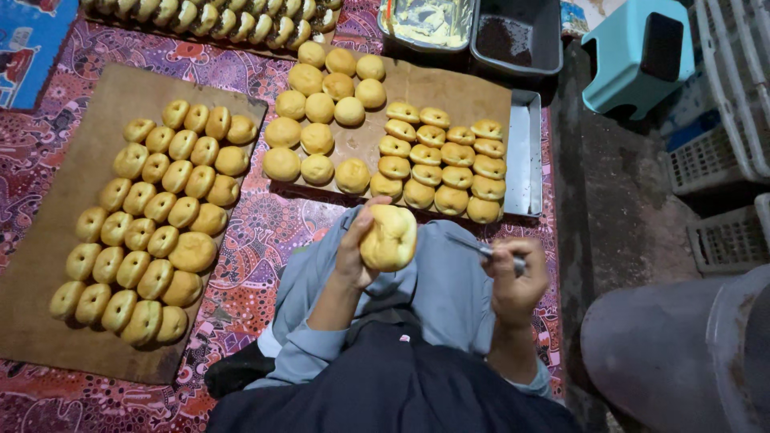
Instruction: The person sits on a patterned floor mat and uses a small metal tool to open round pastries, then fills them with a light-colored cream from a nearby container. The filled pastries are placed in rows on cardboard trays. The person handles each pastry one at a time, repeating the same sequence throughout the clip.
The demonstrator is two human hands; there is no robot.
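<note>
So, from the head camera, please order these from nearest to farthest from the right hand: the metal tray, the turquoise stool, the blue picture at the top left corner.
From the right hand:
1. Metal tray, just above it, right of the buns.
2. Turquoise stool, top right.
3. Blue picture, far top left corner.

Lying to the left on a board (pixel 48 240): buns (pixel 156 220) in rows. Sitting ahead on a tray (pixel 525 152): more buns (pixel 441 164), right half packed close, left half looser. Standing behind the tray: two tubs (pixel 513 36) side by side. Resting far right: a stool (pixel 634 52), crates (pixel 722 120) and a barrel (pixel 674 353). Being held over the lap: one bun (pixel 389 238) in the left hand (pixel 353 252), a knife (pixel 481 248) in the right hand (pixel 517 281).
</note>
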